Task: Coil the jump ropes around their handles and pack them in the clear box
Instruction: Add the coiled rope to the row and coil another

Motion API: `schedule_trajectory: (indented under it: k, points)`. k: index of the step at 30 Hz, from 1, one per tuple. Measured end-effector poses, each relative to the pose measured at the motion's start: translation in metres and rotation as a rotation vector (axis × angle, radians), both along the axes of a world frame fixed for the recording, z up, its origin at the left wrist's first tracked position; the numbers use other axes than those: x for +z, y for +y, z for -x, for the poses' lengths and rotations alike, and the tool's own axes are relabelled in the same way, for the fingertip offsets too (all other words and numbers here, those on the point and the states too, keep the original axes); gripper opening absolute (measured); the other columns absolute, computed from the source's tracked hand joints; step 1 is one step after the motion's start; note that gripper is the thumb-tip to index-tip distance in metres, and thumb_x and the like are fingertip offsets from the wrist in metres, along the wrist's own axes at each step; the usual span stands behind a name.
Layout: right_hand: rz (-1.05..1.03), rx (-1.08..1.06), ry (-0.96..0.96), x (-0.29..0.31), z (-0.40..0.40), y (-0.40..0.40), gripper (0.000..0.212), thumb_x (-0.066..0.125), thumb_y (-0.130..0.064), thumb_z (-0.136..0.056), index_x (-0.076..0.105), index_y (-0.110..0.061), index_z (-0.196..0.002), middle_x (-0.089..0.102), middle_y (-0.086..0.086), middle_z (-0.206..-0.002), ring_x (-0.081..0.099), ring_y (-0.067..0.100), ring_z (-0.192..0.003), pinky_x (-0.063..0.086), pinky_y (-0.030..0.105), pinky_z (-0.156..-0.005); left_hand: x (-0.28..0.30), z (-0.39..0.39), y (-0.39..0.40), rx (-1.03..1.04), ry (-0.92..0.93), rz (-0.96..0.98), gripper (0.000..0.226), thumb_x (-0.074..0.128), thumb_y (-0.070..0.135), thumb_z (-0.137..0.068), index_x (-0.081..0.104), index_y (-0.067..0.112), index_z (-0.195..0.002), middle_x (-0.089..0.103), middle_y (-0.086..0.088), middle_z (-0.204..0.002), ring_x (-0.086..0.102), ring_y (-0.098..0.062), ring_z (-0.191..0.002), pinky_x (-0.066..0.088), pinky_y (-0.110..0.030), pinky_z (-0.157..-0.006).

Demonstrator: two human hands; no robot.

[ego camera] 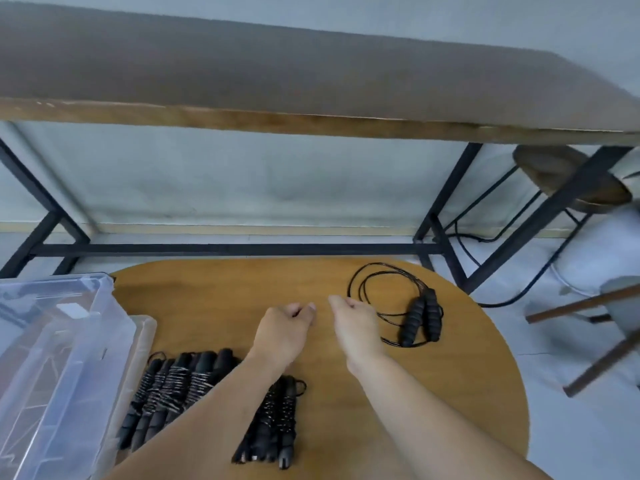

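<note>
A loose black jump rope (420, 315) lies at the far right of the round wooden table (433, 393), its two foam handles side by side and its cord in open loops. Several coiled ropes (166, 389) lie in a row at the near left, and another coiled bundle (273, 427) sits nearer me, partly under my left forearm. The clear box (59, 362) stands at the table's left edge. My left hand (284, 329) hovers mid-table, fingers curled, holding nothing. My right hand (353, 323) is just left of the loose rope's loops, fingers curled, nothing visibly in it.
A long wooden bench table (311, 84) on black metal legs stands beyond the round table. A round stool (571, 178) is at the far right, and wooden chair legs (588, 341) reach in at the right. A black cable runs along the floor.
</note>
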State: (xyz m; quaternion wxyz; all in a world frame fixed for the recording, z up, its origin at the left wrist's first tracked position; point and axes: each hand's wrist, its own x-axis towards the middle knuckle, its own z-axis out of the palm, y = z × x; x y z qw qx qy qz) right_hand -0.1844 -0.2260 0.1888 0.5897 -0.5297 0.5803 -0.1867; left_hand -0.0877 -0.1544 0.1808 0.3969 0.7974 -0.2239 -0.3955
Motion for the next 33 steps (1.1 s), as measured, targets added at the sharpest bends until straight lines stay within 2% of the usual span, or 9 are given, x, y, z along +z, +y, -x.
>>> schedule_trajectory:
  k: [5,9,12,15,17,20,24,28,33]
  points:
    - [0.022,-0.154,0.021,-0.01,0.071,-0.079,0.035,0.054,-0.024,-0.091,0.033,-0.017,-0.063,0.028,0.001,-0.059,0.029,0.019,-0.058,0.026,0.031,-0.058,-0.011,0.06,-0.081,-0.155,0.053,-0.015,0.033,0.054,0.038,-0.098,0.065,0.017,-0.075,0.037,0.008,-0.048,0.035,-0.014,-0.046,0.027,-0.02,-0.041]
    - [-0.086,-0.215,0.027,-0.047,0.129,-0.15,0.034,0.058,-0.033,-0.092,0.043,-0.017,-0.066,0.033,0.005,-0.062,0.028,0.019,-0.053,0.026,0.031,-0.055,-0.042,0.102,-0.148,-0.221,0.074,-0.118,0.017,0.054,0.034,-0.098,0.066,0.022,-0.098,0.055,0.006,-0.068,0.047,-0.01,-0.055,0.036,-0.018,-0.049]
    - [-0.151,-0.216,0.095,-0.082,0.161,-0.199,0.034,0.057,-0.038,-0.095,0.056,-0.014,-0.071,0.048,0.002,-0.064,0.039,0.019,-0.055,0.033,0.03,-0.055,-0.075,0.125,-0.193,-0.273,0.047,-0.246,0.025,0.051,0.031,-0.1,0.063,0.016,-0.116,0.062,0.002,-0.088,0.055,-0.011,-0.07,0.044,-0.02,-0.058]
    - [-0.137,-0.169,0.189,-0.121,0.176,-0.232,0.036,0.054,-0.039,-0.097,0.062,-0.01,-0.078,0.056,0.005,-0.07,0.047,0.023,-0.06,0.039,0.035,-0.057,-0.111,0.137,-0.224,-0.299,0.002,-0.366,0.03,0.052,0.031,-0.098,0.061,0.016,-0.122,0.066,-0.004,-0.098,0.064,-0.023,-0.085,0.047,-0.025,-0.069]
    - [-0.092,-0.097,0.297,-0.149,0.181,-0.249,0.038,0.051,-0.041,-0.098,0.063,-0.008,-0.082,0.061,0.007,-0.076,0.056,0.028,-0.071,0.048,0.042,-0.071,-0.137,0.145,-0.24,-0.308,-0.017,-0.427,0.034,0.055,0.036,-0.096,0.056,0.019,-0.125,0.066,-0.007,-0.107,0.067,-0.027,-0.096,0.051,-0.028,-0.075]
    - [-0.023,0.042,0.465,-0.178,0.181,-0.264,0.031,0.048,-0.044,-0.099,0.06,-0.015,-0.102,0.063,0.004,-0.097,0.061,0.029,-0.098,0.048,0.037,-0.084,-0.168,0.155,-0.254,-0.366,-0.122,-0.499,0.054,0.059,0.047,-0.091,0.047,0.022,-0.138,0.05,-0.005,-0.134,0.062,-0.027,-0.111,0.053,-0.038,-0.093]
    - [-0.004,0.109,0.527,-0.204,0.182,-0.272,0.037,0.058,-0.045,-0.094,0.053,-0.019,-0.12,0.06,0.003,-0.117,0.056,0.024,-0.111,0.047,0.033,-0.084,-0.194,0.166,-0.258,-0.416,-0.178,-0.508,0.069,0.067,0.049,-0.086,0.04,0.023,-0.144,0.041,0.0,-0.142,0.047,-0.024,-0.127,0.045,-0.041,-0.103]
    - [-0.094,0.2,0.558,-0.211,0.186,-0.27,0.048,0.062,-0.047,-0.092,0.053,-0.013,-0.125,0.06,0.005,-0.121,0.058,0.023,-0.105,0.037,0.029,-0.073,-0.208,0.169,-0.255,-0.358,-0.134,-0.473,0.058,0.069,0.043,-0.087,0.048,0.023,-0.138,0.047,0.0,-0.136,0.053,-0.022,-0.118,0.048,-0.035,-0.094]
    - [-0.068,0.205,0.554,-0.21,0.189,-0.269,0.034,0.064,-0.042,-0.09,0.062,-0.009,-0.097,0.06,-0.002,-0.076,0.054,0.011,-0.062,0.037,0.027,-0.05,-0.206,0.168,-0.252,-0.247,-0.025,-0.401,0.033,0.055,0.035,-0.096,0.057,0.021,-0.125,0.059,-0.006,-0.117,0.059,-0.018,-0.083,0.047,-0.027,-0.063]
